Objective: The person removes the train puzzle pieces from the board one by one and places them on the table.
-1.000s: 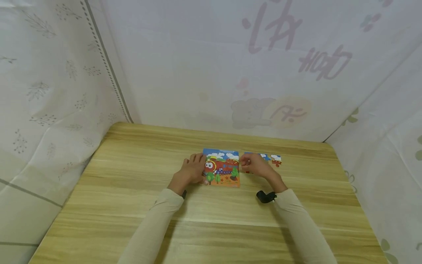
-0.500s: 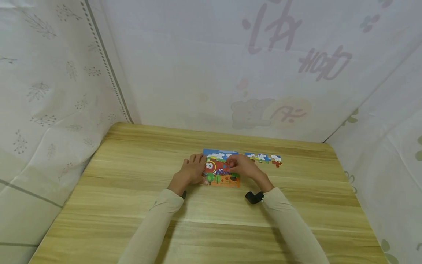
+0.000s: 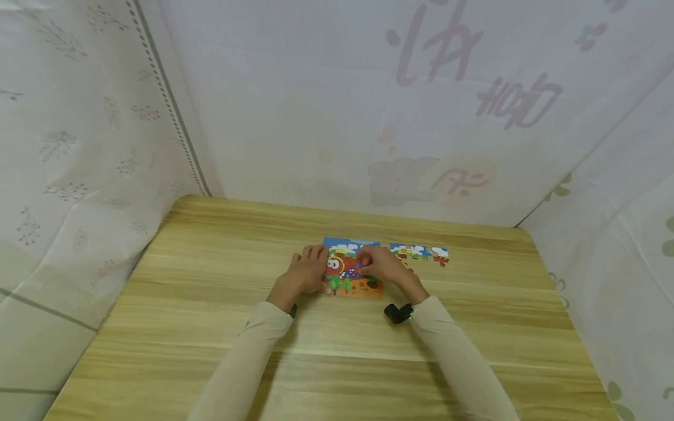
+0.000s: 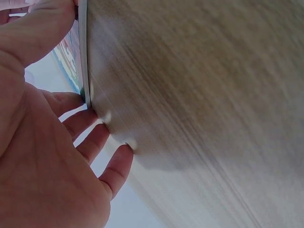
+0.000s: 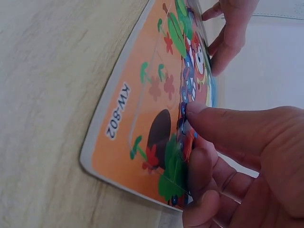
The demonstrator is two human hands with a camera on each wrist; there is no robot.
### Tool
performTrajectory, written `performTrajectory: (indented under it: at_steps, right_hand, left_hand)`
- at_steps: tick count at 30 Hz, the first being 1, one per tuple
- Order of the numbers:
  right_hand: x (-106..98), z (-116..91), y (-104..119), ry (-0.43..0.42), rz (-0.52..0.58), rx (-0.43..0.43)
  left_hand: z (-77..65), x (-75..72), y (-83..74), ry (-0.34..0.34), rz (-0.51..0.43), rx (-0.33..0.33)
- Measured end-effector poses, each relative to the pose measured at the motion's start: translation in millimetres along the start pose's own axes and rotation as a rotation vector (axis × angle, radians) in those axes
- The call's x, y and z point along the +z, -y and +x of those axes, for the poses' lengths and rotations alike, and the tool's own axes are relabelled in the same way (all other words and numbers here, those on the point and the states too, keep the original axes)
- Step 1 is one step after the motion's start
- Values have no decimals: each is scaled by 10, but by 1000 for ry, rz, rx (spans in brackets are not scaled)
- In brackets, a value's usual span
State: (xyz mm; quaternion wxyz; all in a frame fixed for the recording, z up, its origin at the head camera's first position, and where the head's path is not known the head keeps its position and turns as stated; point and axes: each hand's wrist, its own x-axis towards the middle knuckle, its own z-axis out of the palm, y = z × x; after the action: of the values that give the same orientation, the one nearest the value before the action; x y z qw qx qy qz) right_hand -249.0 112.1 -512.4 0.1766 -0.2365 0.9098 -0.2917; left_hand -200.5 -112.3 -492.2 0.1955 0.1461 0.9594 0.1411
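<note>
A flat jigsaw board (image 3: 363, 289) with a red cartoon train, blue sky and orange ground lies on the wooden table. My left hand (image 3: 302, 273) rests at its left edge, fingers spread and fairly straight. In the left wrist view, the thumb lies over the board's edge (image 4: 84, 52) and the other fingertips touch the table. Over the train's right part, my right hand (image 3: 387, 266) pinches what looks like a puzzle piece against the board; its fingers hide most of it. The right wrist view shows its thumb (image 5: 228, 126) beside the purple wheels.
Right of the board lie loose puzzle pieces: a cloud-and-red one (image 3: 441, 255), a cloud-and-green one (image 3: 419, 252) and another (image 3: 398, 249) partly behind my right hand. Patterned white cloth (image 3: 295, 105) hangs behind the wooden table (image 3: 326, 374).
My right hand has moved left from beside the loose pieces onto the board, shifting slightly further left in the last half second. The left hand stays at the left edge.
</note>
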Motion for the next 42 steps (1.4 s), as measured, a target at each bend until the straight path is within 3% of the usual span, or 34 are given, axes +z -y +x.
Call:
performTrajectory:
  at_steps: [8, 23, 31, 42]
  right_hand:
    - [-7, 5, 22, 11, 9, 19]
    - [0, -19, 29, -6, -18, -18]
    - [-18, -46, -1, -69, -22, -83]
    - [-1, -65, 4, -138, -5, -58]
  left_hand:
    - [9, 10, 8, 4, 5, -11]
    - [7, 12, 6, 2, -5, -7]
    - [0, -5, -7, 7, -13, -2]
    - [-11, -11, -9, 0, -12, -7]
